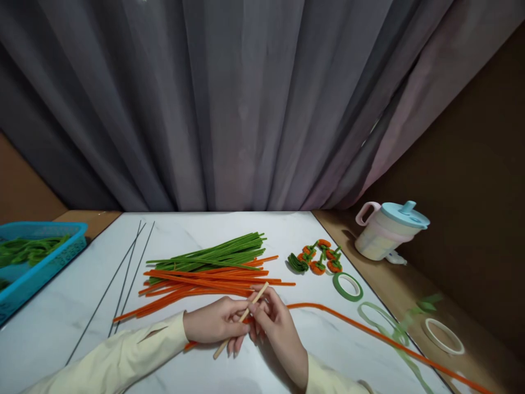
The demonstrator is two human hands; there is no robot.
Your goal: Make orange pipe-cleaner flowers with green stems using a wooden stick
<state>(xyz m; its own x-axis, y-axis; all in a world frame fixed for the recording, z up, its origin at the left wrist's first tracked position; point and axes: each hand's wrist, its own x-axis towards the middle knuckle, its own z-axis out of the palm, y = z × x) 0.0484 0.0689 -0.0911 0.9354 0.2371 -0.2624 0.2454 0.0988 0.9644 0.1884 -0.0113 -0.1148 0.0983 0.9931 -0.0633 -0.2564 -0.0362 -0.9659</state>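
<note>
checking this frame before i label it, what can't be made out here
Head view only:
- Long orange pipe cleaner: far end cut off by the bottom edge; near end hidden between both hands.
- Blue basket: cut off by the left edge.
- Wooden stick: middle covered by fingers.
- Small orange-green pieces: too small to make out.

Around the white tabletop (205, 372)

A blue basket (49, 257) sits far left, 3 thin dark wires (127, 273) lie beside it, a green tape roll (348, 286) rests near small orange-green pieces (318, 257), and a lidded cup (388, 230) stands right.

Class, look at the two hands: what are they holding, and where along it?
Both hands, left hand and right hand, pinch a thin wooden stick around its middle, along with an orange pipe cleaner at its near end.
</note>
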